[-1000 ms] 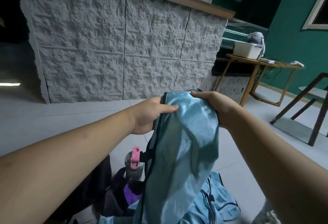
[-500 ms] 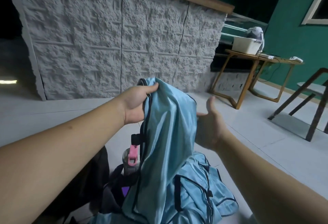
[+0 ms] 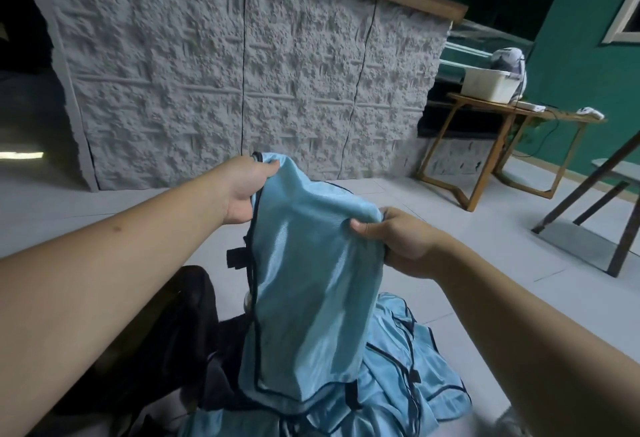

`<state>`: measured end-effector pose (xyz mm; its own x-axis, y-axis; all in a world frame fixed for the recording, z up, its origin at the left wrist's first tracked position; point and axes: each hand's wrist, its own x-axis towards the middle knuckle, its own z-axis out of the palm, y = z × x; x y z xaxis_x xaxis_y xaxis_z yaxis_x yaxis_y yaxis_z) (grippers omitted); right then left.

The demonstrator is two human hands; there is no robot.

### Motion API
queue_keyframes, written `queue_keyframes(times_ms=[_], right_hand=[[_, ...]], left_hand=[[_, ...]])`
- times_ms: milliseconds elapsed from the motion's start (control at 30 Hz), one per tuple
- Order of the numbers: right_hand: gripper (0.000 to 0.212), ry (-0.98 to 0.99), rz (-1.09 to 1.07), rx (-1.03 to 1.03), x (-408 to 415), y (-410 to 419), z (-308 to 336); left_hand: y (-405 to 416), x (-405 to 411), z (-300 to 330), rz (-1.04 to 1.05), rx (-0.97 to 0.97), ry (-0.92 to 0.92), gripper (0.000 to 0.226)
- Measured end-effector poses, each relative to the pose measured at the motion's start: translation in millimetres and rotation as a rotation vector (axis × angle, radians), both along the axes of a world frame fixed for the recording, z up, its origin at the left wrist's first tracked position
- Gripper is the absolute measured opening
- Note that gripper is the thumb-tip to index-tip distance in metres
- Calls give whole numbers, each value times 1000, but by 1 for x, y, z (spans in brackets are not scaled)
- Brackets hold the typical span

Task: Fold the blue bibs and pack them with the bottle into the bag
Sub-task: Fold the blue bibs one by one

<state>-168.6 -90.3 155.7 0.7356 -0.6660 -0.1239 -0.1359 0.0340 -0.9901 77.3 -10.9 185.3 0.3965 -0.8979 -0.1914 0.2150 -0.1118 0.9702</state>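
Blue bib (image 3: 311,284), held up off the floor, hanging long axis vertical. Pinched at its top edge by both hands: left hand (image 3: 242,191) curled round the upper left corner by the dark trim, right hand (image 3: 398,239) gripping the upper right corner, slightly lower and nearer. Below the held bib, more blue bibs (image 3: 408,377) heaped on the pale floor (image 3: 485,263). Left of the held bib, a dark bag (image 3: 194,343). Bottle hidden. Probably ready for folding in half, corner to corner.
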Motion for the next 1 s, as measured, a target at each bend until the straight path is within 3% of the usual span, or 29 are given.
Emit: queue_keyframes(times_ms=[100, 167, 300, 533, 600, 700, 800, 900, 1000], right_hand=[[33, -43, 15, 53, -1, 3, 9], [26, -101, -29, 73, 0, 3, 13], [29, -216, -15, 116, 0, 6, 20], [56, -232, -110, 160, -2, 6, 27], [48, -222, -123, 166, -2, 6, 27], [39, -178, -77, 154, -5, 3, 28], [42, 41, 79, 56, -8, 6, 30], [43, 178, 73, -26, -7, 4, 29], [49, 147, -28, -40, -2, 5, 26]], left_hand=[[0, 2, -3, -55, 21, 66, 26], [6, 1, -2, -151, 6, 166, 34], [14, 0, -12, -236, -180, 344, 47], [27, -6, -32, -610, -223, 292, 85], [30, -11, -31, -626, -165, 165, 73], [31, -15, -24, -514, -28, -32, 16], [29, -8, -24, -472, 60, -100, 24], [26, -1, -22, -456, 146, -162, 41], [22, -1, -16, -305, 194, -215, 26]])
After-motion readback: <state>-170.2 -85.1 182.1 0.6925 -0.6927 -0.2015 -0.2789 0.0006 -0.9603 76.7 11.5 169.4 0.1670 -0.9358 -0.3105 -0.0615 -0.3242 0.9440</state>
